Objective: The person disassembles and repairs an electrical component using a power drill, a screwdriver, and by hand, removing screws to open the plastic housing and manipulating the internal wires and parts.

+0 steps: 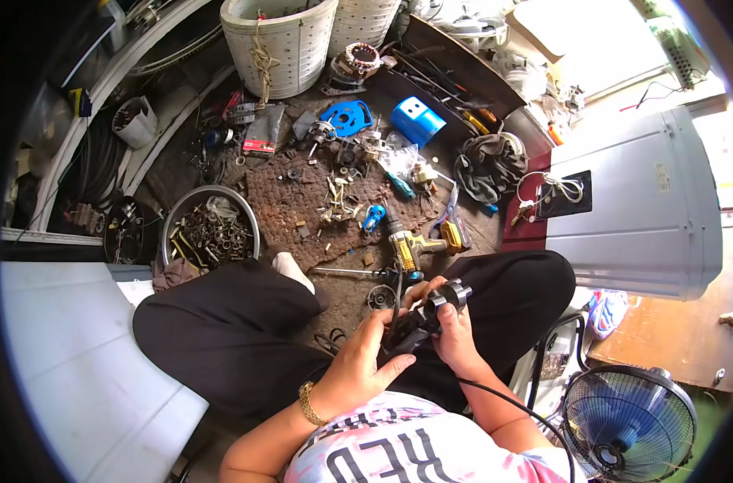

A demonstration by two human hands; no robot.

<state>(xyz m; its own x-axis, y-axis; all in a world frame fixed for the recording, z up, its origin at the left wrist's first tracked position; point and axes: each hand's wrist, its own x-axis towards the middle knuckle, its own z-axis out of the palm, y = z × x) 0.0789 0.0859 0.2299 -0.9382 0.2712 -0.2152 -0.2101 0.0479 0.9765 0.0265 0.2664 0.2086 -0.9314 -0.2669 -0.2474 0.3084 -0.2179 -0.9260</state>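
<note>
Above my lap, both hands are closed round a dark tool-like device (410,332) with a black cable. My left hand (366,350), with a gold watch on its wrist, wraps the device's left side, thumb stretched along it. My right hand (456,334) grips the end where a shiny round metal part (448,296) sticks out. Just beyond them, a yellow cordless drill (410,245) lies on the floor. A small round metal part (381,297) rests on the floor left of the device. The fingers' undersides are hidden.
A metal bowl of screws (255,241) stands at the left, near my foot. Loose parts lie on a brown mat (282,201). Blue housings (417,121) and white buckets (279,48) are farther back. A fan (628,423) stands at lower right, below a grey cabinet (636,201).
</note>
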